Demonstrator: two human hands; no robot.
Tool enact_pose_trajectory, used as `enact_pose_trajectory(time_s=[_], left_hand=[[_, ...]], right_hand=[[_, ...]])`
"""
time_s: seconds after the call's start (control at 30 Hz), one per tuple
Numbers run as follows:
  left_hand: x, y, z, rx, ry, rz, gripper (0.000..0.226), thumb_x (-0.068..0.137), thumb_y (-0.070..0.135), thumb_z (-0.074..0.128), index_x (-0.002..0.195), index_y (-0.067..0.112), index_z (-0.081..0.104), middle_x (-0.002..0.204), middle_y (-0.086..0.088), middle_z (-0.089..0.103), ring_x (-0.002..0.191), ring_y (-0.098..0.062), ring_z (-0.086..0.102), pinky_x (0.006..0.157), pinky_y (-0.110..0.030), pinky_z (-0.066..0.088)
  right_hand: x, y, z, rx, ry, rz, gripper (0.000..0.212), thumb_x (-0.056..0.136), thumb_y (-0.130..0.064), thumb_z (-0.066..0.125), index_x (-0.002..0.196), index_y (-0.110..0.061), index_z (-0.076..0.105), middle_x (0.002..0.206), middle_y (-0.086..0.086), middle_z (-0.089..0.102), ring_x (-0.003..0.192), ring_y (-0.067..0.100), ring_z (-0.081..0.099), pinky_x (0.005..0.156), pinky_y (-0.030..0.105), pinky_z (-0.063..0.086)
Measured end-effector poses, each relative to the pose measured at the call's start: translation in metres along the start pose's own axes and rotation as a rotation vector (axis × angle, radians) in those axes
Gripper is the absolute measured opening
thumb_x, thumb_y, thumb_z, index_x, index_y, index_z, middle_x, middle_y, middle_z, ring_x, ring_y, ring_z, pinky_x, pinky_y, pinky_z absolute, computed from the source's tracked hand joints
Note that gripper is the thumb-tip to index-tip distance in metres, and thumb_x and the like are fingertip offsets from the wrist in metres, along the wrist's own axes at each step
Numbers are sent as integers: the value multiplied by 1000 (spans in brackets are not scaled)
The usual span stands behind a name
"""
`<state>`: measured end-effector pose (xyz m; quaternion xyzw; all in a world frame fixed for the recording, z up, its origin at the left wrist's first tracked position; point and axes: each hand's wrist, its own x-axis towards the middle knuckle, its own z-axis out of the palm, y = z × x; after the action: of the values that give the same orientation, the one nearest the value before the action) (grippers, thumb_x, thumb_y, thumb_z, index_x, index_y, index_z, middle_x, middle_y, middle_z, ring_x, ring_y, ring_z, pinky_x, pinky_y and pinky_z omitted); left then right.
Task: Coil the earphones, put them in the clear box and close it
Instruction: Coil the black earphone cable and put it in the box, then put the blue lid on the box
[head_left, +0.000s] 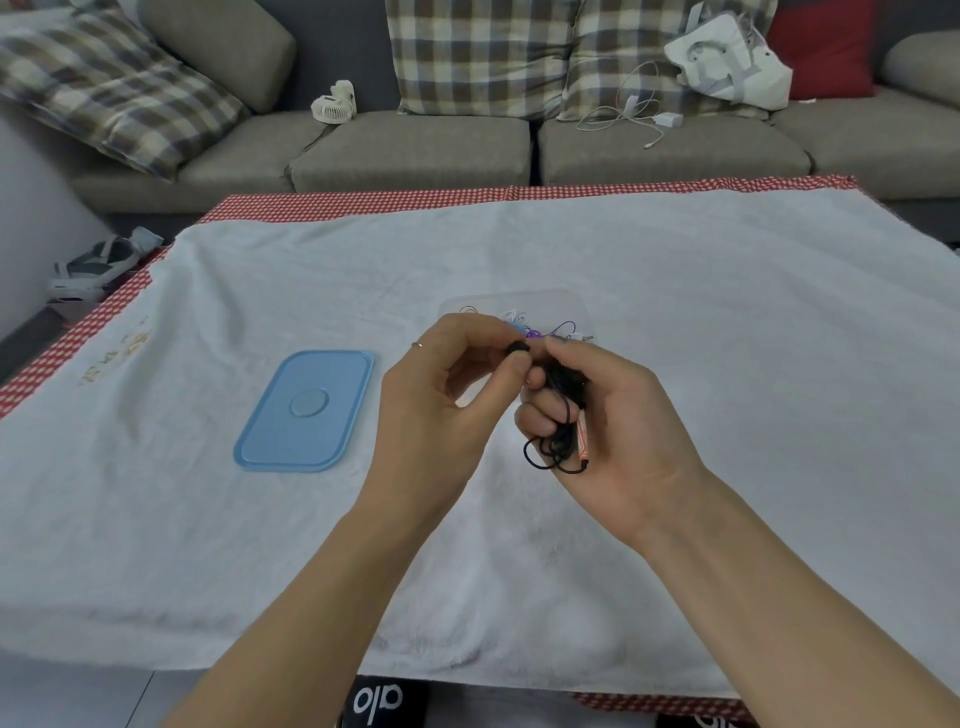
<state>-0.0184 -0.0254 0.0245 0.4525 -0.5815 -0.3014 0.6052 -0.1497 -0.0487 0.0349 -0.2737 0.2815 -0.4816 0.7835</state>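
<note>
On white towel (675, 322), before sofa (415, 150)

Lid (306, 410) left of box (519, 306), on towel (727, 312).

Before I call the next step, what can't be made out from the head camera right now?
- Clear box: near side hidden behind both hands; contents a small tangle.
- Black earphones: coil mostly buried in the right hand.
- Earbud in the left hand grip: too small.
- Blue lid: fully visible.
</note>
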Motion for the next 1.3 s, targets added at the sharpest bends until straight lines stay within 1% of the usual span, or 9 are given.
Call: enact_pose_trajectory(time_s=[0.27,0.37,0.47,0.57,0.83,0.97,1.1,1.2,1.3], left_hand=[[21,-28,-6,216,23,-55,19,94,-1,63,98,18,68,100,-4,75,95,-12,75,86,-19,56],[38,-38,-8,245,102,-150,11,95,6,63,96,16,67,95,-2,76,88,-9,74,75,-11,51],[54,-50,-10,362,150,-138,9,94,9,64,94,17,67,90,5,74,83,-7,70,70,-11,49],[66,-62,-12,506,124,-118,9,92,11,64,92,20,66,87,8,71,80,-7,64,69,-15,49],[79,-80,-8,634,130,-147,9,92,15,66,93,24,65,91,15,68,89,-5,61,70,-15,44],[80,-88,-11,729,79,-193,8,90,18,66,87,25,61,90,10,64,95,-12,57,67,-11,35],[76,-86,-18,744,46,-160,10,89,14,64,89,23,61,90,11,61,93,-11,54,69,-9,34],[74,-80,-30,664,122,-113,15,91,8,59,98,20,63,99,10,64,92,-9,57,74,-20,40],[69,-78,-52,744,145,-180,20,96,16,57,115,21,58,114,5,61,101,-14,58,80,-31,46]], right_hand=[[35,-13,-2,-475,80,-9,28,89,-25,61,92,2,66,75,10,55,54,14,37,55,29,34],[56,-18,-5,-649,156,-40,20,90,-15,61,108,-10,64,77,6,61,62,18,51,60,37,43],[77,-22,-14,-937,203,-70,54,86,-15,63,136,-25,47,106,4,66,89,20,66,82,37,54],[90,-27,-15,-1167,232,-156,61,93,-9,57,146,-20,29,121,-1,63,104,19,62,76,25,49],[118,-11,-14,-1479,252,-592,44,91,4,46,125,-15,65,118,2,69,107,19,61,89,16,44],[115,3,-16,-1541,75,-354,34,92,-11,51,120,-18,68,112,1,72,106,23,63,92,41,51],[106,-4,-20,-1618,-69,-155,31,89,-22,56,118,-22,65,106,-4,68,99,18,62,87,36,51],[105,-11,-21,-1702,-124,-176,6,84,-22,57,90,-19,56,89,-6,57,88,19,53,77,37,45],[104,-5,-20,-1908,-139,-229,17,88,-39,49,81,-23,47,88,-9,50,96,17,47,81,32,33]])
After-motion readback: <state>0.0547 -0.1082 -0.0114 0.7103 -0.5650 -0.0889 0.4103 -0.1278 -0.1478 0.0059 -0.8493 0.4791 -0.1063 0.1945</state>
